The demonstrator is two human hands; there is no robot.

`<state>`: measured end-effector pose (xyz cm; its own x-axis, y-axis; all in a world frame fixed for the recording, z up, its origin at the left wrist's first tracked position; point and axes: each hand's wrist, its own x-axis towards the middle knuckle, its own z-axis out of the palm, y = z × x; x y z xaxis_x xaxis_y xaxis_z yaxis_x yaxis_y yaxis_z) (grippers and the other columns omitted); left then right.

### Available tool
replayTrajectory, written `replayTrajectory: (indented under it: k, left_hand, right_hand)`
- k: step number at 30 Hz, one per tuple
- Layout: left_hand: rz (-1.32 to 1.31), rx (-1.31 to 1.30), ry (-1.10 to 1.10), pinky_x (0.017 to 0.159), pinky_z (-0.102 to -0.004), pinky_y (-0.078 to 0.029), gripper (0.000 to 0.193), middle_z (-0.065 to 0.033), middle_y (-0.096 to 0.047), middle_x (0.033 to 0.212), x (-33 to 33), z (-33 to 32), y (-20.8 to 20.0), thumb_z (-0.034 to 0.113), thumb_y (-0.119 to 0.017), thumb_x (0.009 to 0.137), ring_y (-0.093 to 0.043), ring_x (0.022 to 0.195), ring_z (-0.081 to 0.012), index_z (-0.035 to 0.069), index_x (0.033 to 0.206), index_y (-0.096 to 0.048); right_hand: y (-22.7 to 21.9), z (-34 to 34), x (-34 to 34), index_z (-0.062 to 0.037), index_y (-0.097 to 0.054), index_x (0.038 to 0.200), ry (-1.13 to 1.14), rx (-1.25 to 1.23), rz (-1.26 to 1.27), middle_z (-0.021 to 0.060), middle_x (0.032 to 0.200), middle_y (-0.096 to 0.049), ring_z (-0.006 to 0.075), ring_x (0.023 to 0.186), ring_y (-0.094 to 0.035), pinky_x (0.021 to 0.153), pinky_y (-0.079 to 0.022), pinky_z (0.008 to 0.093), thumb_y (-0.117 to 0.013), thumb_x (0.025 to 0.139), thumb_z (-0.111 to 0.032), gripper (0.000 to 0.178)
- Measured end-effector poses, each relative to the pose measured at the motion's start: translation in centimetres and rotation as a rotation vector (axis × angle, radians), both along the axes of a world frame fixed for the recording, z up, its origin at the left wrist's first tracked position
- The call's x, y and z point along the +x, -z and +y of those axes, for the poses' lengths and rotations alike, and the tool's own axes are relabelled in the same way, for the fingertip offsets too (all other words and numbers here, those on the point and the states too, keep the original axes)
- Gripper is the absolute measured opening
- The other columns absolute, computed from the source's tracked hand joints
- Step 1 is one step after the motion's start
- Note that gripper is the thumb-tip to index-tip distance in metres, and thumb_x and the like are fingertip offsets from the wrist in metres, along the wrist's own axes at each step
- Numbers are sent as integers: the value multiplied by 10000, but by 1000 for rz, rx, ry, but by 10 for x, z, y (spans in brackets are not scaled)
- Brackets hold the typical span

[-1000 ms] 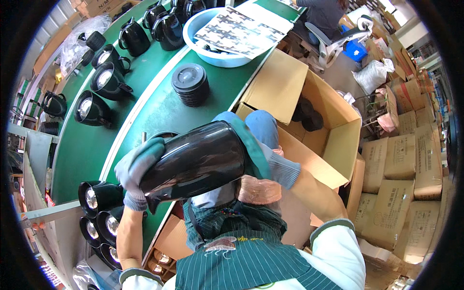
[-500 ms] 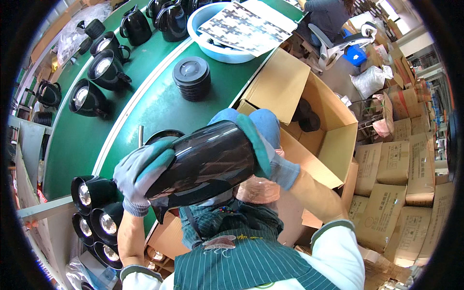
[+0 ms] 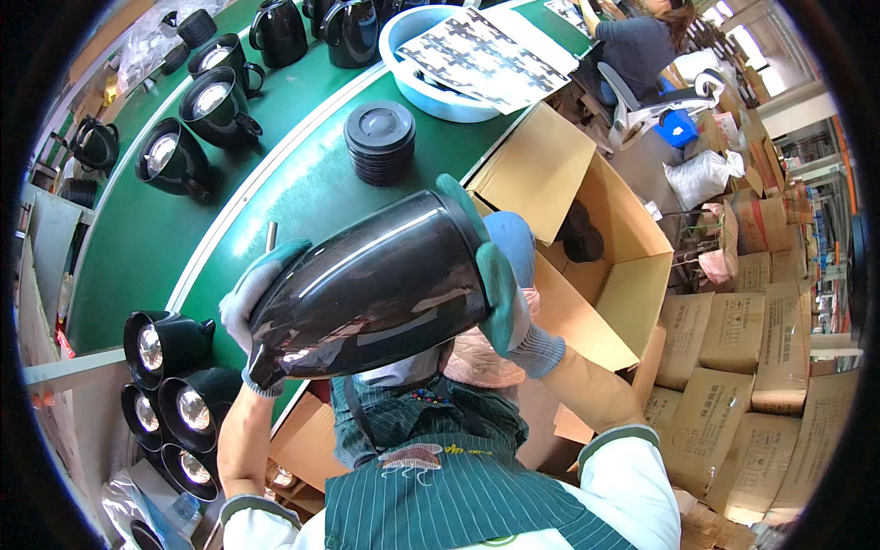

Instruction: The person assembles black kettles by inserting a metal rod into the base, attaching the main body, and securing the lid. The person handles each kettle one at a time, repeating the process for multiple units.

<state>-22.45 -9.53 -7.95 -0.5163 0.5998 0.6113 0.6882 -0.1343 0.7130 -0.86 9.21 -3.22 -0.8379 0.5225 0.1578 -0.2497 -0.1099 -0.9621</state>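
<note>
Black jug [image 3: 371, 298] tilted sideways; gloved left hand [image 3: 254, 289] grips spout end, gloved right hand [image 3: 500, 289] clasps opposite end.

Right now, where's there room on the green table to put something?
On the green tabletop, between the black lid stack, the white strip and the gloved left hand; also left of the strip, below the three open black jugs. It's crowded around the blue basin and standing black jugs.
</note>
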Motion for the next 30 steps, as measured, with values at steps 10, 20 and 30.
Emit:
replayTrajectory:
  k: [10,20,30]
  left_hand:
    - [-447,-156,80,903,-314,-574,331,-89,-752,1044,-5,-14,47,171,-728,896,-710,919,-170,-44,1148,-740]
    - [265,-413,147,945,-352,-582,351,-141,-790,1041,25,19,-69,112,-772,842,-774,958,-244,12,1178,-756]
    - [75,-239,775,1141,-451,-434,935,-284,-542,1472,92,55,-107,510,-768,839,-564,1356,-410,-75,1499,-458]
  right_hand:
    - [10,11,-1,-2,-151,1652,-57,424,207,208,1704,-191,310,1570,-223,1262,-177,406,-512,1046,-537,886]
    - [123,8,52,-21,-353,1583,159,-25,-69,136,1539,-497,238,1354,-534,1154,-440,415,-460,1099,-441,649]
    - [162,50,107,-44,-439,1514,328,32,71,141,1490,-536,247,1343,-539,1159,-442,394,-702,971,-193,621]
